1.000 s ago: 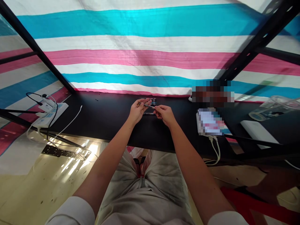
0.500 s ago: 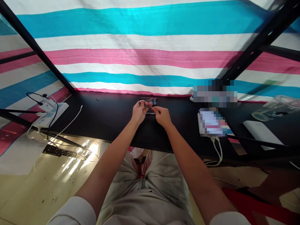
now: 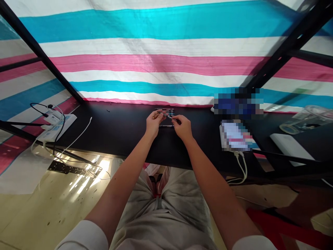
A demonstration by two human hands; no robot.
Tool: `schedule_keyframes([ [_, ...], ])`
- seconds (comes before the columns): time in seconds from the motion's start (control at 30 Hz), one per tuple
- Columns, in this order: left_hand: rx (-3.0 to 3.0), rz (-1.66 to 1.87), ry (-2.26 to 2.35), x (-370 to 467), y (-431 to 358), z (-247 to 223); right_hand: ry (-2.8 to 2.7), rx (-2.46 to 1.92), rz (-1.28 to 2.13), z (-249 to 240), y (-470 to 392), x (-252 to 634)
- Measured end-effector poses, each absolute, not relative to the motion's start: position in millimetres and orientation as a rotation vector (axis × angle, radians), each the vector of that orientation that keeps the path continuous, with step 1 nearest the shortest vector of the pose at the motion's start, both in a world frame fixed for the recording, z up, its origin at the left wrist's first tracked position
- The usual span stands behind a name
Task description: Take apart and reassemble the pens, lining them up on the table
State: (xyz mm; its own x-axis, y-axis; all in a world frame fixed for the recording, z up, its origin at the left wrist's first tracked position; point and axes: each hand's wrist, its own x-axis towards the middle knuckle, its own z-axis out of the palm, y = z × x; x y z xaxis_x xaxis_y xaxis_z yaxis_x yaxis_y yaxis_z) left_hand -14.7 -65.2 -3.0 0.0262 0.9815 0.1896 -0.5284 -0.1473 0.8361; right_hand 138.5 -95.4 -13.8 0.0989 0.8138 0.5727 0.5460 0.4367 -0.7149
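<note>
Both of my hands are over the black tabletop, joined by a slim pen (image 3: 168, 117). My left hand (image 3: 153, 122) is closed on the pen's left part, the thumb pressing against the fingers. In a pinch, my right hand (image 3: 183, 127) grips its right end, where a dark section shows at the fingertips. Whether the pen is in one piece or pulled apart, I cannot tell. Just behind the hands lies a row of several pens (image 3: 170, 111), partly hidden by my left fingers. Nearer to me, below the held one, a single pen (image 3: 166, 126) rests crosswise on the table.
At the left of the black table (image 3: 125, 139) are a white power strip (image 3: 66, 125) with plugs and a white cable (image 3: 83, 131). To the right are a blurred-out phone-like device (image 3: 235, 135) with cables, a white box (image 3: 291, 149) and a clear jar (image 3: 304, 119). Striped sheeting (image 3: 156, 64) hangs behind.
My hands have moved slightly apart, the right one a little to the right. More of the held pen shows between them, and more of the pen lying below is visible.
</note>
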Motion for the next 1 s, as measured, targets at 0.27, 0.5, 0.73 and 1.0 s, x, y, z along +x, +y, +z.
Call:
schedule_keyframes([
  [0.27, 1.198, 1.471, 0.906, -15, -66, -10, -1.660, -1.300, 0.255, -16, -96, 137],
  [0.5, 1.148, 1.450, 0.861, -14, -65, -15, -1.763, -1.309, 0.208, -22, -91, 140],
  [0.73, 1.208, 1.429, 0.944, -14, -64, -15, -1.747, -1.323, 0.209, -24, -90, 140],
  [1.0, 1.201, 1.416, 0.954, -15, -64, -18, -1.816, -1.286, 0.188, -27, -89, 139],
])
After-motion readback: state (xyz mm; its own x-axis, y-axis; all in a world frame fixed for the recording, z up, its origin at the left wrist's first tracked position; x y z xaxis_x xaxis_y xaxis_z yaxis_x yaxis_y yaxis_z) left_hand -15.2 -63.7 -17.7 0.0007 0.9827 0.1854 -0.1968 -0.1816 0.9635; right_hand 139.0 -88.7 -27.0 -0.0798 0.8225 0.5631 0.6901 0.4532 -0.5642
